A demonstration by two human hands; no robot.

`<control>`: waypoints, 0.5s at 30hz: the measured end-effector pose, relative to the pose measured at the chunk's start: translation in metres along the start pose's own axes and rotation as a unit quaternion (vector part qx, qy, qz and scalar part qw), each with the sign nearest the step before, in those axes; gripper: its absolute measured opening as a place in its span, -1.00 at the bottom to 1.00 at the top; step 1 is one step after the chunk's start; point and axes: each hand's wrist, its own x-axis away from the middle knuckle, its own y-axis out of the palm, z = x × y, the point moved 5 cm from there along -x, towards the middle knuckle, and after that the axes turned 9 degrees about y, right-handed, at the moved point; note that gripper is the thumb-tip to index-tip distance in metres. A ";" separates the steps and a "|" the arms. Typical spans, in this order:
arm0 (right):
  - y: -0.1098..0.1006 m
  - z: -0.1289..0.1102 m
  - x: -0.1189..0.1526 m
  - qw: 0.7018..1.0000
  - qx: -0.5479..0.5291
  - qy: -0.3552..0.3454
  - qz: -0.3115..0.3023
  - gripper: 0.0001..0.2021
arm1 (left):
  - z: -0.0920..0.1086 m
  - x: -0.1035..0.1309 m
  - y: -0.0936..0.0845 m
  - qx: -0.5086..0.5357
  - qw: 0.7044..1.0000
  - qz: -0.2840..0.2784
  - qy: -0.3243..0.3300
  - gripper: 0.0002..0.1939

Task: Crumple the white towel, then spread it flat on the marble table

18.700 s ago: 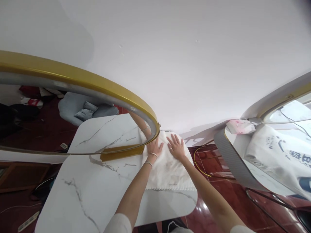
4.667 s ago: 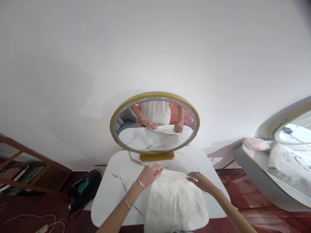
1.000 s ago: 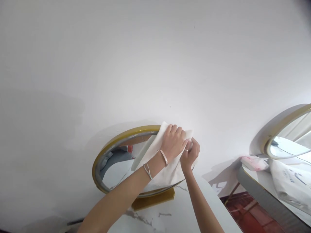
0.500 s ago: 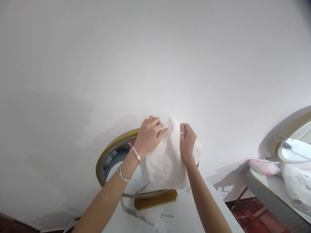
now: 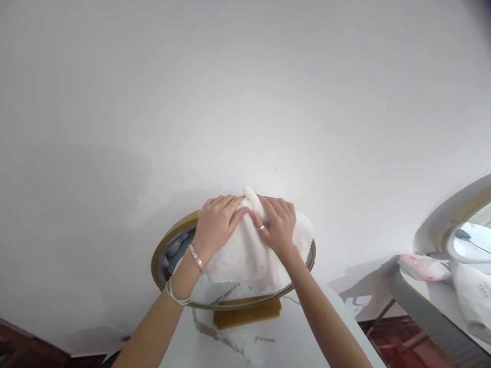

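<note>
A white cloth (image 5: 247, 263) with a scalloped edge hangs between my hands, in front of a gold-rimmed oval mirror (image 5: 174, 225). My left hand (image 5: 218, 225) grips its upper left part, thumb and fingers closed on the fabric. Close beside it, my right hand (image 5: 276, 221) pinches the cloth with the thumb pointing toward the left thumb. A gathered fold stands up between the two hands. Much of the mirror's glass is hidden behind the cloth and my hands.
The mirror rests on a gold base (image 5: 247, 313) on a white marble-patterned table (image 5: 215, 347), against a pale wall (image 5: 245, 92). At the right, a second table (image 5: 412, 289) carries a pink-and-white packet (image 5: 422, 267), a white bag (image 5: 473, 296) and another oval mirror (image 5: 473, 235).
My hands have come closer together, the left moving left and down and the right moving left. The cloth now hangs higher and is more gathered, showing more of the mirror's lower rim.
</note>
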 end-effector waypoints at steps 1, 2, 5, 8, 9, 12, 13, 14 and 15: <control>0.002 -0.001 0.002 1.000 0.001 -0.024 0.003 -0.63 | -0.001 0.005 0.000 -0.009 0.999 0.029 0.014 -0.68; 0.003 -0.001 0.006 0.999 0.003 -0.047 0.009 -0.60 | -0.002 0.009 0.000 -0.014 0.998 0.059 0.026 -0.71; 0.004 0.013 0.021 0.994 0.018 -0.105 0.041 -0.53 | 0.005 0.014 0.009 -0.015 0.987 0.144 0.073 -0.73; -0.001 0.048 0.044 0.987 0.047 -0.136 0.076 -0.51 | 0.030 0.009 0.031 -0.012 0.972 0.182 0.150 -0.74; -0.002 0.062 0.053 0.985 0.058 -0.142 0.083 -0.51 | 0.039 0.007 0.041 -0.013 0.968 0.182 0.175 -0.75; -0.004 0.099 0.087 0.980 0.089 -0.158 0.086 -0.58 | 0.066 0.006 0.073 -0.016 0.960 0.157 0.231 -0.74; -0.003 0.109 0.100 0.979 0.094 -0.164 0.081 -0.62 | 0.072 0.009 0.083 -0.016 0.958 0.148 0.246 -0.73; -0.001 0.118 0.115 0.978 0.096 -0.167 0.076 -0.68 | 0.078 0.014 0.094 -0.013 0.955 0.140 0.261 -0.72; 0.001 0.125 0.130 0.979 0.097 -0.166 0.067 -0.74 | 0.082 0.022 0.104 -0.007 0.953 0.131 0.272 -0.71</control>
